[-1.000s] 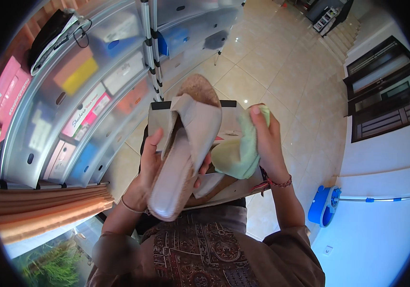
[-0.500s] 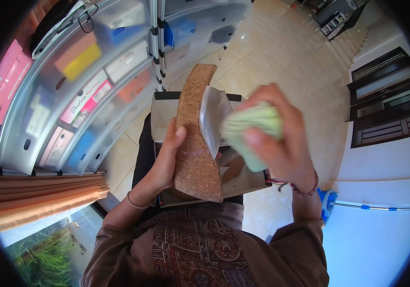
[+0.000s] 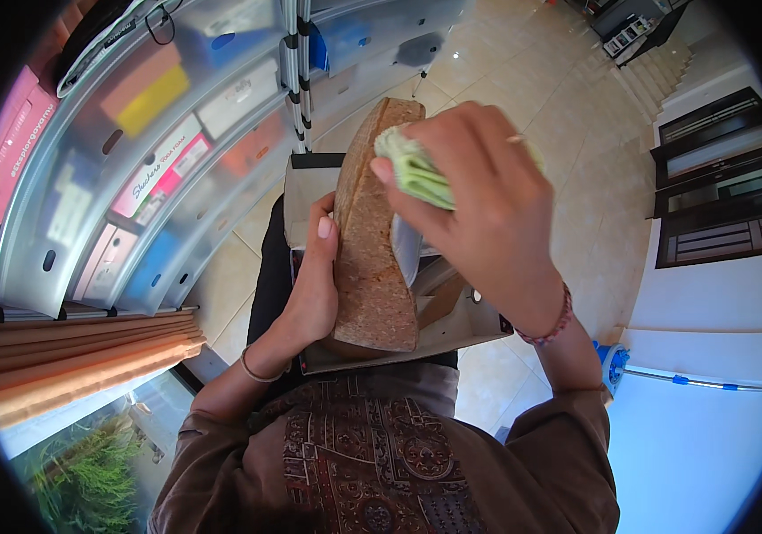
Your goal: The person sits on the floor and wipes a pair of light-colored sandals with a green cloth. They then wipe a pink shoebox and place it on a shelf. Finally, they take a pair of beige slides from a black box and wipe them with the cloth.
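Observation:
A cork-soled wedge shoe (image 3: 367, 240) stands tilted over my lap, its thick brown cork side facing me. My left hand (image 3: 317, 276) is closed around its left edge, thumb on the cork and the other fingers hidden behind. A pale silvery part of the shoe (image 3: 406, 249) shows on its right. My right hand (image 3: 487, 196) grips a bunched light green cloth (image 3: 421, 176), which is against the upper right side of the shoe. Beneath the shoe, an open shoebox (image 3: 470, 322) rests on my lap, with brown material inside partly hidden.
Stacked translucent shoe boxes (image 3: 78, 205) stand on a rack at the left, beside metal poles (image 3: 292, 80). An orange curtain (image 3: 87, 356) hangs at the lower left. A blue mop (image 3: 612, 365) lies to the right by the white wall. Tiled floor (image 3: 523, 80) extends ahead.
My right hand has brought the green cloth up and left onto the shoe's upper part. The shoe has turned slightly in my left hand, which has shifted a little higher.

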Available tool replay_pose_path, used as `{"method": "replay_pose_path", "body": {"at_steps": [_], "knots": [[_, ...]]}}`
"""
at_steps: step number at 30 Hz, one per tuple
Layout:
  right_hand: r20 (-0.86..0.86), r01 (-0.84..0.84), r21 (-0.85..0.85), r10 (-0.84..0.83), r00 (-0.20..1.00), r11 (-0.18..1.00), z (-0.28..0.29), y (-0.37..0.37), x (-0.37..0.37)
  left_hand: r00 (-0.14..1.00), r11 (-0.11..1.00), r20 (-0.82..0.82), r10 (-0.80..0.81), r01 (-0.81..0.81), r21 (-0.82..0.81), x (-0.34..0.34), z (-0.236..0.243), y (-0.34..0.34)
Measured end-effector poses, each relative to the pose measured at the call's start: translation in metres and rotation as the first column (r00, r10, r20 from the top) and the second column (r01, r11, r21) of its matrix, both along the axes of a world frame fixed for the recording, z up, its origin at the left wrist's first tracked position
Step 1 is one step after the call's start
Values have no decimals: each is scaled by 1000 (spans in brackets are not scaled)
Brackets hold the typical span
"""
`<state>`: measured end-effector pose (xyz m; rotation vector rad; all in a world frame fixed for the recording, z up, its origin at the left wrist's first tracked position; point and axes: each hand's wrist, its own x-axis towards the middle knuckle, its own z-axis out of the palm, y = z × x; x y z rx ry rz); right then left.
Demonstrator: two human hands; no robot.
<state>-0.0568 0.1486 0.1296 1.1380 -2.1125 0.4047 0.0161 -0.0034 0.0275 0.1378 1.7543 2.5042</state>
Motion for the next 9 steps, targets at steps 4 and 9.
{"method": "replay_pose_path", "body": {"at_steps": [4,9], "knots": [[168,-83,189,51,984,979,-26,-4,33,998,997,60,19,-14,-82,-5,2,4],[133,-61,75,50,990,995,-11,-4,21,991,997,113,-64,58,54,-5,-35,-6]]}}
